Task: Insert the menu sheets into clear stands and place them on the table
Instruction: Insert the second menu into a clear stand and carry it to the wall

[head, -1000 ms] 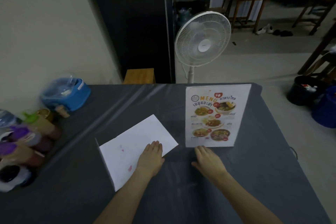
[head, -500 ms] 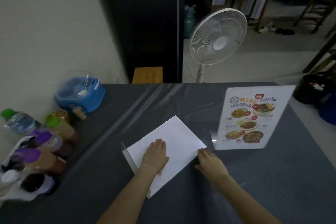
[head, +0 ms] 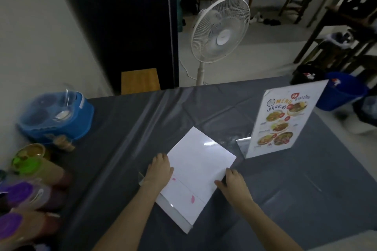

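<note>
Item: face-down stand (head: 199,171), flat on table (head: 126,128). Left hand (head: 160,170) and right hand (head: 234,182) grasp opposite edges. Advised: lift evenly, set upright beside finished stand (head: 283,122).

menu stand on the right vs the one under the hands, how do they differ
The right menu stand stands upright on the grey table; the near stand lies flat.
The right menu stand shows a printed menu with food photos; the near stand shows a blank white sheet with faint pink marks.
No hand touches the right menu stand; the left hand and right hand grip the near stand's side edges.
Both are clear stands holding a sheet.
</note>
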The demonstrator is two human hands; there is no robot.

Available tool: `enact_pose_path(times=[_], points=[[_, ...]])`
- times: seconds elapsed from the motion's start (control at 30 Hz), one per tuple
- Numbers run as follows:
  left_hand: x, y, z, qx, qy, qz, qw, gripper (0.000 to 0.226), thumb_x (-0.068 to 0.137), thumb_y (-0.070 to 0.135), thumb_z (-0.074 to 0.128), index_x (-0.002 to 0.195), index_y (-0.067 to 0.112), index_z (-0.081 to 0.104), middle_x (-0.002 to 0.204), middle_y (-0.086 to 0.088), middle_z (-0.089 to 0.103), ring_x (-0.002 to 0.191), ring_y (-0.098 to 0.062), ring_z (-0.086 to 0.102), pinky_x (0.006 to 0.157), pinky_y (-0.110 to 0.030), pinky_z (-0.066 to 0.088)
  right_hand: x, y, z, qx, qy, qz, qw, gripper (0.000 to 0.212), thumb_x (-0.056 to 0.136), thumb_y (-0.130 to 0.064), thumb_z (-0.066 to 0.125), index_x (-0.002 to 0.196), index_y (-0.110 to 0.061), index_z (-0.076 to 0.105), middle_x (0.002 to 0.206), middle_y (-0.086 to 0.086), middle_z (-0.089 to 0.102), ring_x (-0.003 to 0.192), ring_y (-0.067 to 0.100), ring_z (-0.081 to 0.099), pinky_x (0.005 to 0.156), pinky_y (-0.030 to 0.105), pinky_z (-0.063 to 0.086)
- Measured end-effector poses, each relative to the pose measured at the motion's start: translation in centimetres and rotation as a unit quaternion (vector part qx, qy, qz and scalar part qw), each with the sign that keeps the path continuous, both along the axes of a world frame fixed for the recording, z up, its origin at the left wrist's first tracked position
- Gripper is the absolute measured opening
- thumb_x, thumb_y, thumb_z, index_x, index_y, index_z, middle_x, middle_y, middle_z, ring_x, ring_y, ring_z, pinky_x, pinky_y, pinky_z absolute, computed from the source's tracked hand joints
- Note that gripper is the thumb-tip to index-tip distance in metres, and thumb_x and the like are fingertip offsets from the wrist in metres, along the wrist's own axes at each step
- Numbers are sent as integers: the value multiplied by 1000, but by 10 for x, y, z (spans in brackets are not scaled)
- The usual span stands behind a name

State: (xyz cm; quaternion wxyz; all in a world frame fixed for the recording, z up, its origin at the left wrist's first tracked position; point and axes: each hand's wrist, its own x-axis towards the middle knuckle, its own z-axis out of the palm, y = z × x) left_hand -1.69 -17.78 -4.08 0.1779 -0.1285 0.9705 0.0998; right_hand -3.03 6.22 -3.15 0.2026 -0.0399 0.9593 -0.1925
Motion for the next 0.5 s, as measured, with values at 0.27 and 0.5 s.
enact_pose_path(times=[0.27, 0.5], points=[[-12, -3, -4, 72, 16, 79, 994, 43, 93, 34, 54, 117, -1, 51, 130, -17, 43, 122, -31, 43, 104, -37, 40, -11, -16, -11, -108, -2, -188, 976, 35, 83, -25, 67, 100, 5, 59, 102, 19, 65, 93, 33, 62, 75, 33, 47], [-19, -6, -9, 89, 16, 130, 987, 53, 86, 42, 61, 119, 1, 49, 130, -17, 45, 121, -33, 43, 100, -41, 42, -24, -18, -16, -256, -39, -410, 875, 20, 83, -12, 64, 73, 0, 52, 66, 7, 52, 62, 22, 50, 58, 27, 38]])
